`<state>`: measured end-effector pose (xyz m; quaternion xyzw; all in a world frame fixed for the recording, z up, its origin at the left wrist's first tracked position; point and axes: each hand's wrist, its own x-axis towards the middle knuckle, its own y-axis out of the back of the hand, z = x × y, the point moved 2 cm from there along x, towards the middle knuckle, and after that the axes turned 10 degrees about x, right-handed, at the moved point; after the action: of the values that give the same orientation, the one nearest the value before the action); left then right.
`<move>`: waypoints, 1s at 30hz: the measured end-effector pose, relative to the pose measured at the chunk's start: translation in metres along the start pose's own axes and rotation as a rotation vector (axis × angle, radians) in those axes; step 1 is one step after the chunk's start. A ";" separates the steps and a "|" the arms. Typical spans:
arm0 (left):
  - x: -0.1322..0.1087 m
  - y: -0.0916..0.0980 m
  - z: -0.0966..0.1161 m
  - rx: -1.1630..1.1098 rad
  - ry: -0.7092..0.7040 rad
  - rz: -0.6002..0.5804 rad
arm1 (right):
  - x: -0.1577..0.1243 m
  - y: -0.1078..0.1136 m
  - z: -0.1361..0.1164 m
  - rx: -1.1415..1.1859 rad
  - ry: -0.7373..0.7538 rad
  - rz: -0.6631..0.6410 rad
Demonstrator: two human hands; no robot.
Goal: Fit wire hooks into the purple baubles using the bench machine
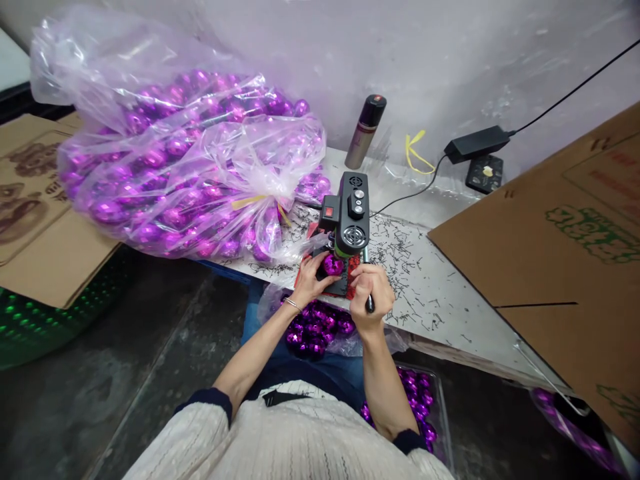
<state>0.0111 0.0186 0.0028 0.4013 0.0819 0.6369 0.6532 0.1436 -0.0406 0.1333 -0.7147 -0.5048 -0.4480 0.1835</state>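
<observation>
My left hand (311, 280) holds a shiny purple bauble (333, 265) between thumb and fingers, on the black base (336, 287) of a small bench machine. Right above the bauble is the head of this black machine (354, 210), which has round vents, knobs and a red switch. My right hand (372, 293) is closed round the machine's lever handle (370, 304), whose dark end shows below the fist. Red material (354, 273) lies under and beside the base. More purple baubles (320, 327) rest in clear plastic on my lap.
A big clear bag of purple baubles (170, 160) fills the table's left. Black clippings (410, 267) litter the tabletop. Behind stand a spray can (366, 131) and a power adapter (477, 143) with its cable. Cardboard boxes (560, 253) flank the right; a tub of baubles (420, 400) sits below.
</observation>
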 end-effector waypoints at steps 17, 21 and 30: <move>-0.001 0.002 0.001 -0.010 0.031 -0.015 | -0.030 -0.011 0.026 0.042 0.058 0.069; -0.002 0.000 0.000 -0.009 0.013 -0.008 | -0.032 -0.012 0.028 0.051 0.063 0.086; -0.003 -0.001 0.000 0.003 -0.003 0.021 | -0.033 -0.013 0.031 0.043 0.097 0.081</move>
<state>0.0112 0.0159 0.0004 0.4039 0.0776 0.6428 0.6462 0.1430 -0.0314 0.0873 -0.7078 -0.4755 -0.4635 0.2410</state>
